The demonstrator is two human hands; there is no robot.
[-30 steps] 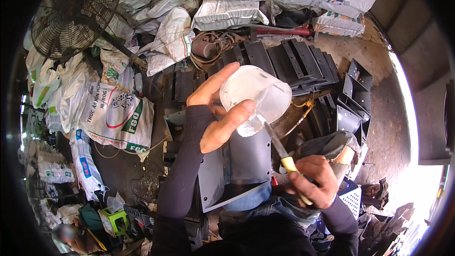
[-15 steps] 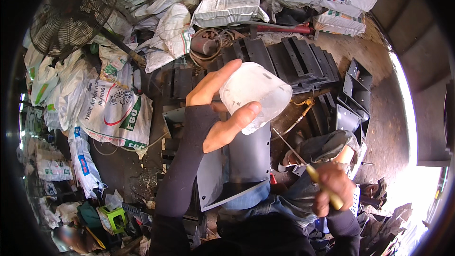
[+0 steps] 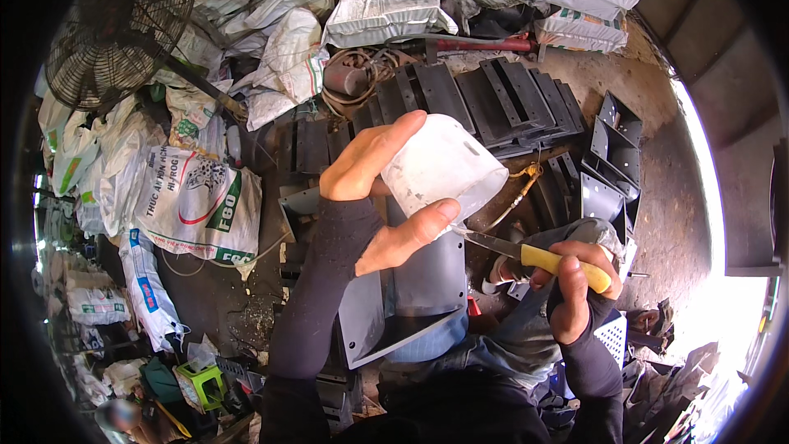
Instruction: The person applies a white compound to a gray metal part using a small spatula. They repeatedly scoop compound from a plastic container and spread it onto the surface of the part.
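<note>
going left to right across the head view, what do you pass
black round metal fan → white printed feed sack → left hand → translucent white plastic container → yellow-handled knife → right hand

We cannot see the near side of the white plastic container [image 3: 444, 166], since the left hand [image 3: 382, 197] wraps over it, and its inside stays out of sight. The right hand [image 3: 571, 279] covers most of the yellow knife handle [image 3: 563, 267], and the blade tip disappears behind the left thumb. The standing fan [image 3: 119, 25] is cut off by the dark rim at the upper left. The doorway at the right is washed out by glare. Small items at the lower left are too blurred to identify.
</note>
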